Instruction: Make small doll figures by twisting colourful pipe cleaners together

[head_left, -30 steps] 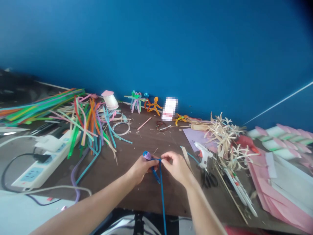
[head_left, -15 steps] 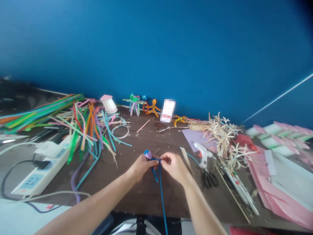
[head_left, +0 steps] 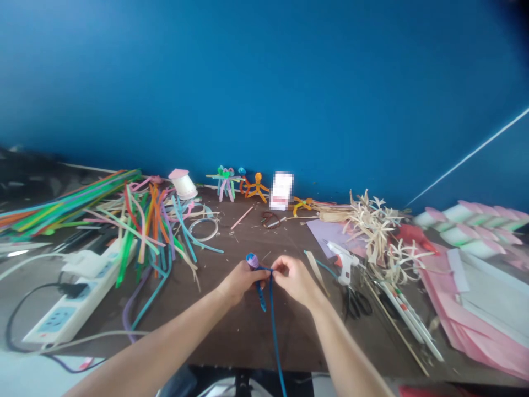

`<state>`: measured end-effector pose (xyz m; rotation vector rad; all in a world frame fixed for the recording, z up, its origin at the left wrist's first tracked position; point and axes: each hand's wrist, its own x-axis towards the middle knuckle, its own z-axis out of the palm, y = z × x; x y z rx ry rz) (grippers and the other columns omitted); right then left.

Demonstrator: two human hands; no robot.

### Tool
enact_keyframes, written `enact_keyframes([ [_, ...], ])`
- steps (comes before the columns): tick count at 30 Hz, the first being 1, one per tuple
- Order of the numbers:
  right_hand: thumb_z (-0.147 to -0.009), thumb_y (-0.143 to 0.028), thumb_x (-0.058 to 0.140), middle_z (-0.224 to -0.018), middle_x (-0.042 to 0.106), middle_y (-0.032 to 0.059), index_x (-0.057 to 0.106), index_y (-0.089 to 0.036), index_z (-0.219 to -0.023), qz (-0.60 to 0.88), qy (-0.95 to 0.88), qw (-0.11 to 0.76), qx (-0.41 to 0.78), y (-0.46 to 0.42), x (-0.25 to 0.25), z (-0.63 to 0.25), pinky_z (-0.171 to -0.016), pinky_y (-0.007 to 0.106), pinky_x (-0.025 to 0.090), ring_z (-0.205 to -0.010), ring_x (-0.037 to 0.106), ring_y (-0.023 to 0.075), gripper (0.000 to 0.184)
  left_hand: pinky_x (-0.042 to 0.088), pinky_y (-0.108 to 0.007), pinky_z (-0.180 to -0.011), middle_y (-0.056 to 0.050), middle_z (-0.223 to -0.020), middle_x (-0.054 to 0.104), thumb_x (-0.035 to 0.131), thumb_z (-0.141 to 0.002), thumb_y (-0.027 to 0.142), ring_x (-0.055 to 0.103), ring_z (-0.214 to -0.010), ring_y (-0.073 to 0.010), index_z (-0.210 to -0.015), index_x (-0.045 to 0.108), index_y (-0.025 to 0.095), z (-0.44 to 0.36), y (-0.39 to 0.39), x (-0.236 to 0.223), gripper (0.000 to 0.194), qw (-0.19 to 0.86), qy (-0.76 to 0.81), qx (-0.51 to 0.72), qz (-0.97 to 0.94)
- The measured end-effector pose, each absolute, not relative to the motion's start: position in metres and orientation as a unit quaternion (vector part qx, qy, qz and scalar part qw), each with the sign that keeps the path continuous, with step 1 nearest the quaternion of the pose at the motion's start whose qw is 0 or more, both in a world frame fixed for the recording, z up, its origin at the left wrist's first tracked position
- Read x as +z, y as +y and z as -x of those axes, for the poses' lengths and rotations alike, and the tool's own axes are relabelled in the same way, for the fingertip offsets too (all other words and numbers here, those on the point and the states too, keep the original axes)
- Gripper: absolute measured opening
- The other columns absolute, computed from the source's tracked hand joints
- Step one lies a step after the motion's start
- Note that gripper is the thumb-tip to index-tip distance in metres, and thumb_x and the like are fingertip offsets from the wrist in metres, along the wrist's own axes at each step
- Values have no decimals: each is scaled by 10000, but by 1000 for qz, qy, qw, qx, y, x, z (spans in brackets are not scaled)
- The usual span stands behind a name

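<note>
My left hand (head_left: 239, 283) grips a small twisted blue piece with a purple coiled tip (head_left: 252, 260), which sticks up above my fingers. My right hand (head_left: 295, 280) pinches a blue pipe cleaner (head_left: 273, 325) right beside that tip. The pipe cleaner loops around the twisted piece and hangs down past the table's front edge. A short blue end (head_left: 261, 298) dangles under my left hand. My fingers hide the join.
A heap of coloured strips (head_left: 144, 231) and a power strip (head_left: 78, 292) lie to the left. A hot glue gun (head_left: 342, 262), black-handled scissors (head_left: 355, 304), pale dried fronds (head_left: 376, 231) and pink paper (head_left: 475, 325) lie to the right. Small pipe-cleaner figures (head_left: 256, 187) stand by the blue wall.
The view has tilted upward, so the table sits lower in the frame. My hands stay close together on the blue pipe cleaner, and the purple tip has shifted only slightly.
</note>
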<state>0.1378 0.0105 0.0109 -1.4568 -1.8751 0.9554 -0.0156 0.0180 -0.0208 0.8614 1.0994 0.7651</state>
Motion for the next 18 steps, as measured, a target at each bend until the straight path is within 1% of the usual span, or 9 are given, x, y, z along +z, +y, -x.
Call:
enact_keyframes([
  [5, -700, -151, 502, -635, 629, -12, 580, -186, -688, 548, -718, 279, 325, 7, 12, -136, -588, 219, 426, -593, 573, 130, 86, 395, -227, -493, -7, -461, 558, 650, -583, 271, 499, -448, -101, -569, 618, 101, 17, 18, -21, 173, 698, 494, 323, -407],
  [12, -720, -118, 498, -635, 620, -15, 570, -193, -681, 522, -760, 268, 279, 5, 16, -136, -572, 211, 398, -585, 560, 122, 111, 401, -218, -464, -5, -425, 551, 653, -558, 240, 499, -417, -96, -516, 594, 106, 16, 18, -17, 152, 722, 494, 320, -363],
  [14, -723, -92, 500, -637, 607, -17, 558, -192, -669, 508, -792, 253, 224, 4, 18, -135, -602, 221, 380, -607, 550, 123, 128, 410, -218, -469, -5, -428, 552, 647, -561, 228, 499, -420, -93, -515, 593, 105, 15, 18, -16, 142, 728, 496, 317, -352],
  [18, -749, -75, 512, -656, 583, -5, 529, -186, -658, 463, -860, 203, 67, 1, 25, -134, -684, 270, 326, -690, 519, 143, 144, 412, -214, -459, 0, -426, 541, 627, -574, 199, 491, -418, -89, -510, 576, 111, 17, 21, -15, 120, 741, 498, 304, -332],
])
